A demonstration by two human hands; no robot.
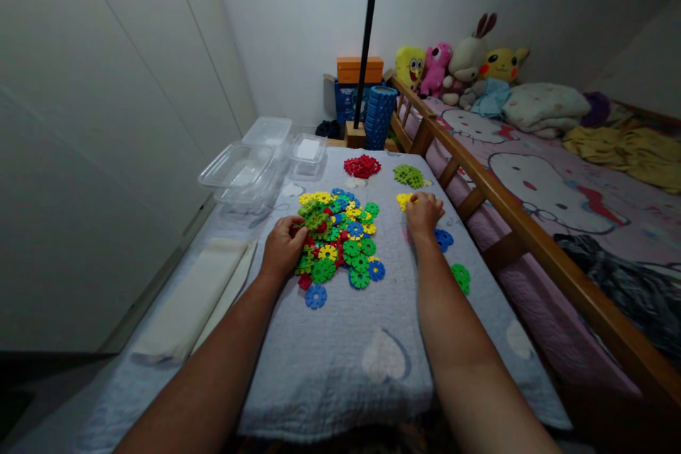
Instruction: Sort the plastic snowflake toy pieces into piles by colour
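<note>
A mixed heap of plastic snowflake building discs in green, yellow, blue and red lies mid-table, with light-green and red square pieces on its left. My left hand rests against that left edge, fingers curled together; what they hold, if anything, is hidden. Farther right, my right hand pinches at a small group of yellow snowflake discs, its fingertips on a yellow one. Sorted close by are red pieces, light-green pieces, blue discs and green discs. A single blue disc lies in front of the heap.
Clear plastic containers stand at the back left, with a smaller lidded one beside them. A folded cream cloth lies at left. A wooden bed rail borders the right side. Behind the table rises a black pole.
</note>
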